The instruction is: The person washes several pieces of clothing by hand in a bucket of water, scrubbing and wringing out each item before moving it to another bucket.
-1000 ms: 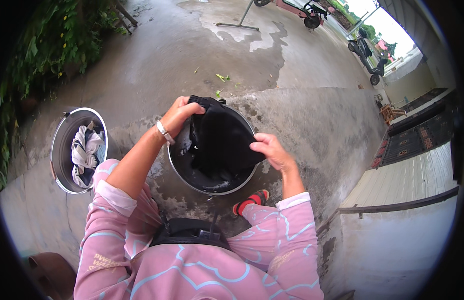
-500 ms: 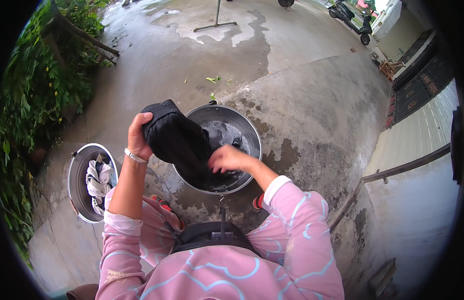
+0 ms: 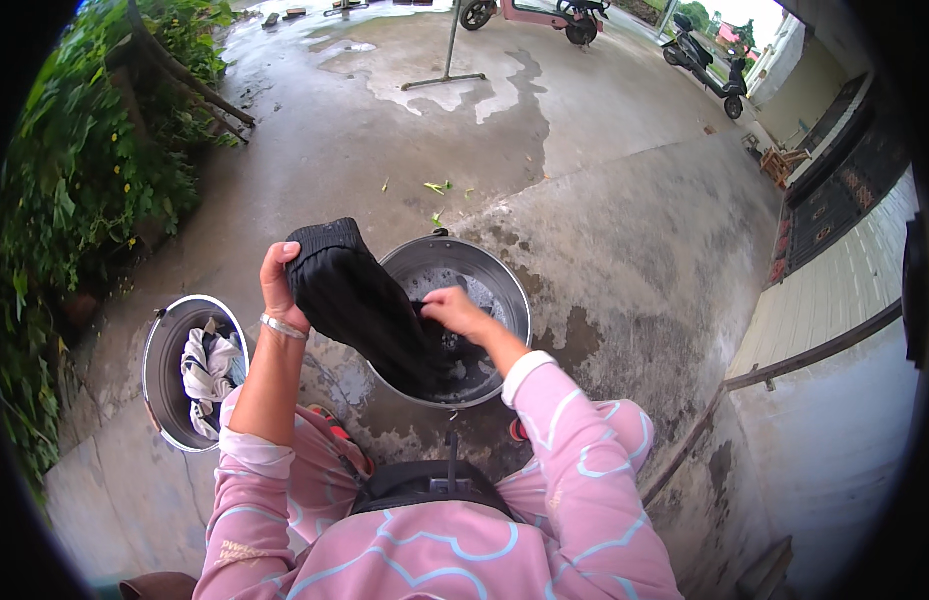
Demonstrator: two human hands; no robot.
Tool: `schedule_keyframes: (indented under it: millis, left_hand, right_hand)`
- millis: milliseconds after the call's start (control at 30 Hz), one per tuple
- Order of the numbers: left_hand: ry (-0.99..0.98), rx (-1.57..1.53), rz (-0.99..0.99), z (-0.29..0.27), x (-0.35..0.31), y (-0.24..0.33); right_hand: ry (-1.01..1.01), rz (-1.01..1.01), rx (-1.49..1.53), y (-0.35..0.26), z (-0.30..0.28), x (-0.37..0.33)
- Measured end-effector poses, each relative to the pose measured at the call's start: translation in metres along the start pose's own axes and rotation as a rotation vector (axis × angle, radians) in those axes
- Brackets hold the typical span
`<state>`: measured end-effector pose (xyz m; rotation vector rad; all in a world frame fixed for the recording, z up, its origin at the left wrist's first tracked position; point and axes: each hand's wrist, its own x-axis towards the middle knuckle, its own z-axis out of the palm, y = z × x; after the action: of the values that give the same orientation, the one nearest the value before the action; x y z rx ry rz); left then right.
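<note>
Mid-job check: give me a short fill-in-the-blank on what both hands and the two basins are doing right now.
1. The left hand grips the ribbed end of a ____ garment.
2. The right hand holds that garment over the large metal ____.
3. The smaller basin, on the person's ____ side, holds white cloth.

Missing words: black; basin; left

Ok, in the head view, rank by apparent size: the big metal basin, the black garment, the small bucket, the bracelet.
1. Basin, widest, though partly covered.
2. Black garment and bucket: look alike in extent, and the garment is raised nearer the camera, so unranked.
3. Bracelet, smallest by far.
</note>
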<state>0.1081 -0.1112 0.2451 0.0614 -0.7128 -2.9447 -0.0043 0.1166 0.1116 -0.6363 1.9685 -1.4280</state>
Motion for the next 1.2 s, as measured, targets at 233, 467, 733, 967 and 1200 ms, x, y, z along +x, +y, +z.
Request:
schedule_keyframes:
  millis: [233, 467, 733, 967, 1200]
  left_hand:
    - [0.004, -0.048, 0.078, -0.009, 0.006, 0.014]
    - [0.045, 0.28, 0.001, -0.001, 0.007, 0.001]
    - [-0.283, 1.203, -0.425, -0.028, 0.026, -0.045]
    - [-0.333, 1.479, -0.198, -0.024, 0.016, -0.102]
    - [-0.237, 0.817, -0.007, -0.013, -0.005, -0.079]
  right_hand:
    - [0.297, -0.184, 0.519, -0.067, -0.107, -0.038]
    - [0.381, -0.351, 0.795, -0.1, -0.117, -0.063]
    - [0.212, -0.345, 0.824, -0.128, -0.095, -0.068]
    - [-0.008, -0.354, 0.4, -0.128, -0.035, -0.073]
    - [-0.373, -0.157, 0.314, -0.116, -0.01, -0.074]
